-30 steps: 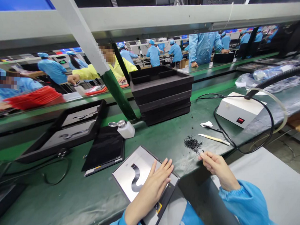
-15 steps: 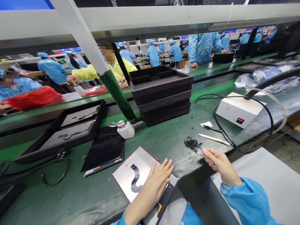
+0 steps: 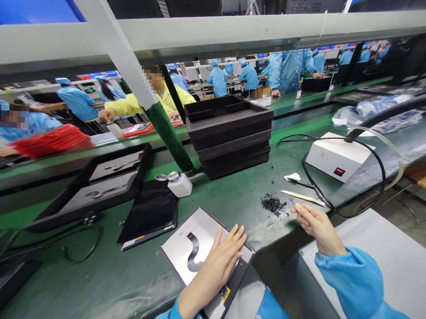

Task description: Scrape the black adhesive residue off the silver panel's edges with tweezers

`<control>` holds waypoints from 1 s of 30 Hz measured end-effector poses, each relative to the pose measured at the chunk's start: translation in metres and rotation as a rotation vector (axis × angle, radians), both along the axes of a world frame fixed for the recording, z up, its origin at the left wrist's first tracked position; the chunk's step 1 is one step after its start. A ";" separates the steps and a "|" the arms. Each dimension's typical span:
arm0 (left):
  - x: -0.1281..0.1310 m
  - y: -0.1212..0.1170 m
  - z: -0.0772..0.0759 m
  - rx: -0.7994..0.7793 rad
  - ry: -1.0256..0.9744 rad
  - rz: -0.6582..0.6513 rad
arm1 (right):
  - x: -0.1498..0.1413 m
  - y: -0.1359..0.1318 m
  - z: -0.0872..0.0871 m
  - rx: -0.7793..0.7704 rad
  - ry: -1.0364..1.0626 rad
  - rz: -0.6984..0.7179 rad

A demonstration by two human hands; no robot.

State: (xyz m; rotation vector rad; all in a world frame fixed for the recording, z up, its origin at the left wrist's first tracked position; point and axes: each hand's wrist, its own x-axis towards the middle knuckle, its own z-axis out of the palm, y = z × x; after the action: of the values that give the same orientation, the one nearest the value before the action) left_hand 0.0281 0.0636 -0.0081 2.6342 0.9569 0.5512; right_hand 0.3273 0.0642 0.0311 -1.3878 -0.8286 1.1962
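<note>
My left hand [image 3: 218, 261] lies flat with its fingers stretched out across a display panel [image 3: 176, 240]. The panel is silver-backed with a dark frame and rests at the table's front edge, its near end extending past it. A dark curved flex cable [image 3: 192, 251] runs over the silver back, partly beside my wrist. My right hand [image 3: 318, 226] is raised off the table edge, thumb and fingertips pinched together; anything between them is too small to make out. Just left of those fingertips lies a heap of black scraps [image 3: 273, 204]. A pale-handled craft knife [image 3: 303, 198] lies beyond them.
A white bottle [image 3: 181, 185] with its lid flipped up stands behind the panel, beside dark screens [image 3: 150, 211]. Stacked black trays [image 3: 231, 137] rise at the back. A white box [image 3: 340, 156] with looping black cable sits at right. Co-workers sit across the line.
My right hand has drawn back from the black scraps, slightly to the right, still pinched. The left hand and the panel stay in place; the view has shifted slightly.
</note>
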 end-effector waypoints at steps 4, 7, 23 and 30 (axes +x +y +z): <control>0.000 0.001 -0.003 0.014 0.001 -0.004 | 0.006 -0.001 0.002 0.013 -0.019 -0.004; 0.000 0.001 -0.002 0.019 0.003 0.002 | 0.002 -0.008 0.002 0.034 -0.080 0.055; -0.006 0.029 -0.007 0.067 0.086 -0.003 | -0.002 -0.011 0.013 0.229 -0.875 0.132; 0.024 0.050 0.041 0.001 0.070 -0.044 | -0.012 -0.010 0.011 0.327 -1.008 0.172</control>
State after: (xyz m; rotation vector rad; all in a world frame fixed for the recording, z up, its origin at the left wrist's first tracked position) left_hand 0.0519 0.1134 0.0331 2.6844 0.9161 0.4521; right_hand 0.3153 0.0544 0.0423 -1.6374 -1.7730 0.3684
